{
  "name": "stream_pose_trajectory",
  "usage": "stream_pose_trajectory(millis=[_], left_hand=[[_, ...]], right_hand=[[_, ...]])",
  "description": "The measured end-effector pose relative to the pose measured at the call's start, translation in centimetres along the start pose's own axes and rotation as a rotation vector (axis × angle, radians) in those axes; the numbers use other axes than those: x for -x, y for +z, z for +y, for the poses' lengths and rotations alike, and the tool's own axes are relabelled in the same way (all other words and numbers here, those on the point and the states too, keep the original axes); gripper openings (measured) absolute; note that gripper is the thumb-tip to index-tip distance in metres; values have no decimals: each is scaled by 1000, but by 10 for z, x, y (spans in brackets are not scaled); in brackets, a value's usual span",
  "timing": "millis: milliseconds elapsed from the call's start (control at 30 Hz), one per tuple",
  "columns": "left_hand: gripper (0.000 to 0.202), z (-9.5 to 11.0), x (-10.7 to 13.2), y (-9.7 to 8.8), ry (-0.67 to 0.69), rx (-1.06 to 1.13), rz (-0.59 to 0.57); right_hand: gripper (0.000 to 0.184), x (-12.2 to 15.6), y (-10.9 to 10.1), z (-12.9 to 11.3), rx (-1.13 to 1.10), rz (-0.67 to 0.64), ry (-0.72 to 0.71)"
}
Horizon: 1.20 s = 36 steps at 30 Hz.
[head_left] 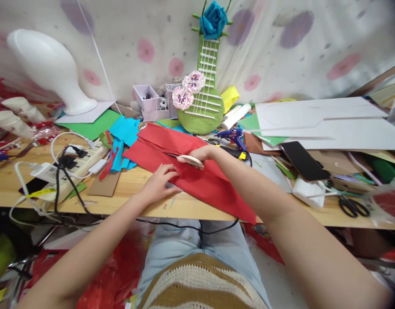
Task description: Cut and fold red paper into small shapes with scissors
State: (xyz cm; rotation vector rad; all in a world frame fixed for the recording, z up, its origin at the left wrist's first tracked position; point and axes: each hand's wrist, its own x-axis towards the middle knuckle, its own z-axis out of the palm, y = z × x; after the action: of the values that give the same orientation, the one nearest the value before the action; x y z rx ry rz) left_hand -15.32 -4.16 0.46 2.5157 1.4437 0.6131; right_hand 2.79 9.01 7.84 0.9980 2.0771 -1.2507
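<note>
A large sheet of red paper (pixel 204 180) lies across the wooden table (pixel 136 193), one corner hanging over the front edge. My left hand (pixel 159 183) rests on its near left part with fingers bent, pressing it down. My right hand (pixel 200 155) is closed round the pale handle of a pair of scissors (pixel 187 159), whose dark blades point left over the red paper.
Power strip (pixel 71 165) with cables at left, cut blue paper (pixel 125 133), white foam head (pixel 49 68), green paper guitar (pixel 205 103), blue glue gun (pixel 232 137), black phone (pixel 303 161), black scissors (pixel 352 207) at right, white boards (pixel 329 122).
</note>
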Motion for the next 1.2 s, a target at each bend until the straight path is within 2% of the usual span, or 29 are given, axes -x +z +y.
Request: stream_pose_trajectory(millis=[133,200,300,400,500,667,833,1033,1133,1200], left_hand=[[24,1,-14,-5,131,-111,-54],[20,5,-19,-4,158,-184,-49],[23,12,-22,1,124,-199,69],[23,19,-21,6,68,-116,217],[21,29,-21,9,74,-83,294],[19,52,-22,19,147,-181,293],[23,64,-17,33,130,-253,307],[19,64,-11,35,51,-122,271],[19,49,-6,22,-7,-67,286],[20,31,-2,7,-107,-90,334]], right_hand=[[48,4,-2,2,-17,-25,39],[48,6,-2,2,24,-44,58],[48,11,-4,5,93,-54,68],[46,21,-9,13,113,-24,47],[44,34,-17,23,67,-8,38],[50,47,-21,25,35,-119,108],[64,38,-10,14,87,-167,182],[69,17,-8,3,61,-164,127],[67,6,-10,3,41,-152,105],[65,0,-11,3,30,-138,93]])
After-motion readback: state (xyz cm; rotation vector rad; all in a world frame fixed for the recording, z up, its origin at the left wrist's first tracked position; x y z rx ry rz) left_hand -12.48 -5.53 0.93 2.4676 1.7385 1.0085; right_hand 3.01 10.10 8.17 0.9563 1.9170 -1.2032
